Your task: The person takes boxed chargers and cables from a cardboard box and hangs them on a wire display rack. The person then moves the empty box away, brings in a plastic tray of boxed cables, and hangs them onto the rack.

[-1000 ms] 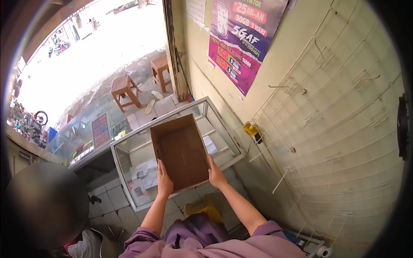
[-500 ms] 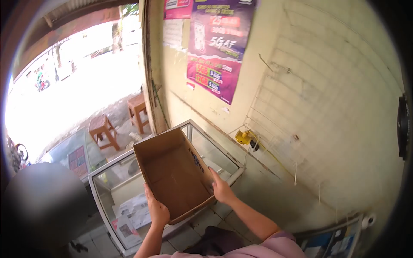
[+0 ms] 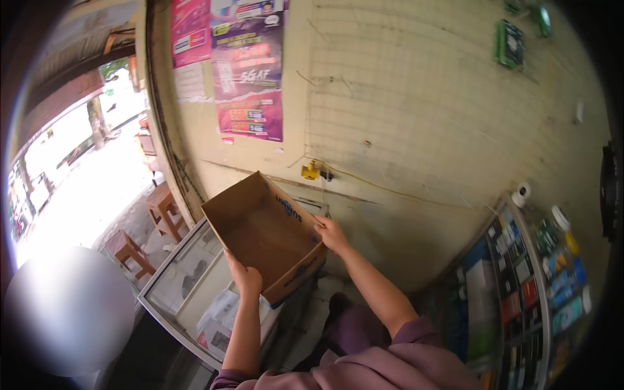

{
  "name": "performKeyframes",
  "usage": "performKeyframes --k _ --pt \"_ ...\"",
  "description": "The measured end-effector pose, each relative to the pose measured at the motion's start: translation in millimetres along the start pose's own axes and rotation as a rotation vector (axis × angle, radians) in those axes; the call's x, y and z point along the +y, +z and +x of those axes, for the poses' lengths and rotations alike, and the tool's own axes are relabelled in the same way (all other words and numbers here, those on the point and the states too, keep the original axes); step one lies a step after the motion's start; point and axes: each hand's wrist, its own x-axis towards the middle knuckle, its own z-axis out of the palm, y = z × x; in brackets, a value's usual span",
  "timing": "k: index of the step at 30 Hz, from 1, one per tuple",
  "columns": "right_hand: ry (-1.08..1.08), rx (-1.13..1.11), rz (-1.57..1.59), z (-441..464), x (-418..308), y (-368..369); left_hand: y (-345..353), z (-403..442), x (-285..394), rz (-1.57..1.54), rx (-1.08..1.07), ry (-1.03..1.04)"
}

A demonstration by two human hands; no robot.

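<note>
An open-topped brown cardboard box (image 3: 260,227), bare inside, is held out in front of me, tilted so that I look into it. Dark blue print marks its right and near sides. My left hand (image 3: 246,276) grips the near left edge, its fingers partly hidden by the box. On the right edge, my right hand (image 3: 333,235) is closed round the cardboard wall. Below and behind the box stands a glass display case (image 3: 185,279) with a metal frame. White packets (image 3: 220,315) lie inside the case.
A second display case (image 3: 510,286) filled with small packages stands at the right, bottles (image 3: 565,286) beside it. A yellow plug adapter (image 3: 311,171) with a cable hangs on the wall. Two brown stools (image 3: 166,211) are near the doorway at left. Posters (image 3: 247,71) cover part of the wall.
My view has swung right, bringing the second display case into sight. The box has turned with both hands still on it, and its printed near side now shows.
</note>
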Motion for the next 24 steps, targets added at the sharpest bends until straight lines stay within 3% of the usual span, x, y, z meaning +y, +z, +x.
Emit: performKeyframes --k 3,6,8,12,17,24 --pt "-0.047 0.083 0.066 -63 -12 -23 -13 -27 3 -0.216 -0.078 0.132" --pt "-0.045 0.239 0.083 -141 -34 -45 -30 -60 26 -0.517 -0.212 0.076" --pt "0.076 0.276 0.212 -203 -63 -57 -49 -88 49 -0.78 -0.338 -0.053" --pt "0.091 0.468 0.283 -305 -79 -63 -64 -131 74 -0.787 -0.504 -0.104" --pt "0.14 0.685 0.324 -407 -57 -70 -44 -183 58 -0.79 -0.724 -0.022" --pt "0.195 0.973 0.35 -543 -43 -66 -31 -271 55 -0.782 -1.057 -0.077"
